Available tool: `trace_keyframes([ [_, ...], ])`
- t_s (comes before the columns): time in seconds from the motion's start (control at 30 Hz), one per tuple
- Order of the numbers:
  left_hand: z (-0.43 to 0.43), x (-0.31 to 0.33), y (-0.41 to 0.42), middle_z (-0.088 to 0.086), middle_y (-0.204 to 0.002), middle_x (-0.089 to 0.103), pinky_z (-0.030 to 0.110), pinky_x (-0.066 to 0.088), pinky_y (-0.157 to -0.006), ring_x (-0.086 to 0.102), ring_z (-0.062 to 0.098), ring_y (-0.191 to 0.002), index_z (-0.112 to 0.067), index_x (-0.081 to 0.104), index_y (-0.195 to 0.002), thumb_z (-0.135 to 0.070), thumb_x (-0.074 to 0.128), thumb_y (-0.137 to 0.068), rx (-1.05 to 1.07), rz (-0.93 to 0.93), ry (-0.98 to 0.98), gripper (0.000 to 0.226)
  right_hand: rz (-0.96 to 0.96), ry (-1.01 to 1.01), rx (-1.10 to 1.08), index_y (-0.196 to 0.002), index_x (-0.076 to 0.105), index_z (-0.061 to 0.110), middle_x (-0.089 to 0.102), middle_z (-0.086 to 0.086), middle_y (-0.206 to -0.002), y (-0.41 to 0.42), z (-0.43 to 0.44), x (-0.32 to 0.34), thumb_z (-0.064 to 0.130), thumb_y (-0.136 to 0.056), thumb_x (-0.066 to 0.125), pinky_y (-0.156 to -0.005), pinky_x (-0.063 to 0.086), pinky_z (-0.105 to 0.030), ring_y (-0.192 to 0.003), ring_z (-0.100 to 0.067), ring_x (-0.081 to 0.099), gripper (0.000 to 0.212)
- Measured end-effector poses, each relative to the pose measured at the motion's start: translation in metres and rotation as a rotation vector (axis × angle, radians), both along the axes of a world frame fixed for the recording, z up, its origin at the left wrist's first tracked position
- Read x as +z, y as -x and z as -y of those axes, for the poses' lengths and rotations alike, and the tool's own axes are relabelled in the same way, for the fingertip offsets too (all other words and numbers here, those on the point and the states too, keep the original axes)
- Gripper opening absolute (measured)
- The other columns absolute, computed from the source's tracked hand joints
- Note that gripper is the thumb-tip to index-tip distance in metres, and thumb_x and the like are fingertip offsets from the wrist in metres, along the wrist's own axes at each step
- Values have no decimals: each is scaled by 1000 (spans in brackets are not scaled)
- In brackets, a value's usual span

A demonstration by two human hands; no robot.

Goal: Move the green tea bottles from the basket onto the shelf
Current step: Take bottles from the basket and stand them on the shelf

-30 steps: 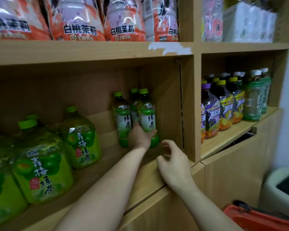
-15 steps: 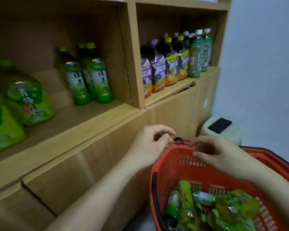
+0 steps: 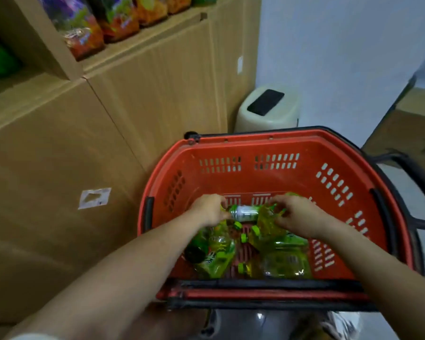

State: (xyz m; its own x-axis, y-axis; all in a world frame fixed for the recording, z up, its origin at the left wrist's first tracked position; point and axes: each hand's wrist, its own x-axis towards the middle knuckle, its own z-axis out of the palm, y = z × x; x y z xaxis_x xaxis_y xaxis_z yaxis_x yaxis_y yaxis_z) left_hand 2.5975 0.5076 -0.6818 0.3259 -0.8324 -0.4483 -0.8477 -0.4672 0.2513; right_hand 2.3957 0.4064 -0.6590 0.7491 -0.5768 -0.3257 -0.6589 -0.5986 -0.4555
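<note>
**Both hands down in basket, taking hold of green tea bottles**

The green tea bottles (image 3: 280, 263) lie on their sides in a loose heap at the bottom of the red basket (image 3: 231, 177). They look like full plastic bottles, so probably weighty, stiff and a bit slick. The best grip is round the body at the label, not the cap.

The top bottle (image 3: 243, 213) lies crosswise. The left hand (image 3: 210, 209) curls round its left end. The right hand (image 3: 296, 217) has its fingers curled over a second bottle (image 3: 268, 224) just beside it. The exact finger contact is blurred.

Both forearms reach forward and down, palms down. The shelf (image 3: 145, 28) sits up and to the left above the cabinet front (image 3: 59, 143). A cream bin (image 3: 268, 119) stands behind the basket.
</note>
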Motion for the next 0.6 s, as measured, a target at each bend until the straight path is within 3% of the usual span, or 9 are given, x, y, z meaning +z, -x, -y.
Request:
trace_keyframes([
  [0.1, 9, -51, -5, 10, -154, 25, 43, 39, -105, 32, 36, -136, -36, 38, -141, -11, 59, -87, -404, 170, -313, 63, -180, 68, 152, -145, 29, 26, 44, -8, -146, -16, 25, -36, 25, -83, 66, -103, 40, -33, -129, -27, 46, 73],
  [0.17, 10, -70, -5, 3, -160, 2, 56, 30, -109, 8, 36, -145, -38, 26, -146, -8, 60, -87, -662, 279, -414, 75, -307, 116, 227, -149, 10, 33, 18, -6, -158, -24, 42, -56, 28, -79, 73, -112, 31, -45, -142, -30, 25, 94],
  [0.23, 9, -83, -2, 3, -161, -3, 61, 18, -112, -2, 33, -146, -35, 20, -149, -12, 60, -88, -804, 337, -436, 76, -407, 156, 277, -148, -3, 40, -5, -1, -160, -32, 52, -71, 27, -75, 76, -113, 19, -59, -147, -30, 1, 108],
  [0.3, 11, -98, -2, 5, -161, 0, 63, 11, -112, -3, 32, -146, -33, 19, -149, -11, 62, -87, -836, 344, -447, 78, -487, 206, 360, -147, -11, 41, -14, -1, -159, -39, 58, -88, 27, -73, 78, -110, 15, -64, -146, -30, -10, 116],
  [0.43, 19, -107, -10, 6, -159, 10, 68, 12, -110, 0, 32, -147, -35, 23, -147, -12, 62, -88, -889, 328, -459, 74, -614, 273, 492, -144, -16, 42, -16, -6, -159, -42, 71, -122, 17, -78, 72, -111, 15, -65, -145, -31, -12, 113],
  [0.6, 23, -99, -16, 10, -157, 15, 63, 25, -109, 6, 37, -145, -29, 17, -148, -19, 67, -84, -855, 240, -355, 82, -586, 354, 541, -148, 0, 39, 8, -13, -158, -42, 80, -132, 16, -84, 66, -111, 18, -58, -146, -31, 9, 94],
])
